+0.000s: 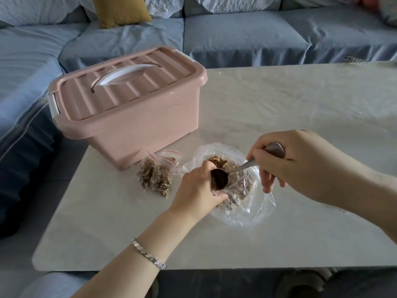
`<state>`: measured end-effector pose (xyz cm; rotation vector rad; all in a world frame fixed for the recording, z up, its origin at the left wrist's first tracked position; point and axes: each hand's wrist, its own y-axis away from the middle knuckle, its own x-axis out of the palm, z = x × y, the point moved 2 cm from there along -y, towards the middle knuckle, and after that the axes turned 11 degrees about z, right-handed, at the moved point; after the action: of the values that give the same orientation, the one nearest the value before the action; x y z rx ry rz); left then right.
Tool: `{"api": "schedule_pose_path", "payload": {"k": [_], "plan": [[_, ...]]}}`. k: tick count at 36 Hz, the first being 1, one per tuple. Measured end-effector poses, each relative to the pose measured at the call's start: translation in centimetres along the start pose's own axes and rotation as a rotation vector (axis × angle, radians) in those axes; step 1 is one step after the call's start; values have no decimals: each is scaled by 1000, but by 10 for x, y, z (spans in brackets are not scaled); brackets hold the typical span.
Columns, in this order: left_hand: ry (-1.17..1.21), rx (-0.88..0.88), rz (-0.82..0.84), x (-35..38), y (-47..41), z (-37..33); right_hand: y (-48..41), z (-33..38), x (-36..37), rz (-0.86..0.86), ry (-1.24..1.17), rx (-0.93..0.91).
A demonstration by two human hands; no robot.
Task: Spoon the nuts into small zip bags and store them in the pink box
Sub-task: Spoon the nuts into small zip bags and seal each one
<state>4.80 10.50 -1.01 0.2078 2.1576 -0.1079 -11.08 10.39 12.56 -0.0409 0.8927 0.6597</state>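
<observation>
Fingers [256, 154] of right hand [300, 164] pinched spoon [220, 179]; left hand [196, 190] gripped small bag [215, 192] over open nut bag [253, 209]. Two filled bags [155, 176] lay just beside lidded pink box [133, 117].

The left hand [197, 188] covers nearly all of the small zip bag [215, 192] it grips; the middle of the spoon [242, 166] handle vanishes inside the right hand [296, 162]. A closed lid [129, 87] hides the inside of the pink box [137, 130]. The table [300, 104] runs off the right edge
</observation>
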Motion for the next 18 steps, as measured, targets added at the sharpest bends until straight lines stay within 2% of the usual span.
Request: {"api": "schedule_pose_path", "payload": {"k": [6, 9, 15, 18], "plan": [[32, 48, -3, 2, 1, 3, 4, -9, 7, -38, 37, -37], [107, 42, -67, 1, 4, 2, 5, -9, 10, -44, 56, -60], [318, -45, -187, 3, 5, 6, 9, -8, 12, -38, 97, -137], [389, -118, -213, 4, 7, 14, 12, -18, 8, -152, 38, -167]]}}
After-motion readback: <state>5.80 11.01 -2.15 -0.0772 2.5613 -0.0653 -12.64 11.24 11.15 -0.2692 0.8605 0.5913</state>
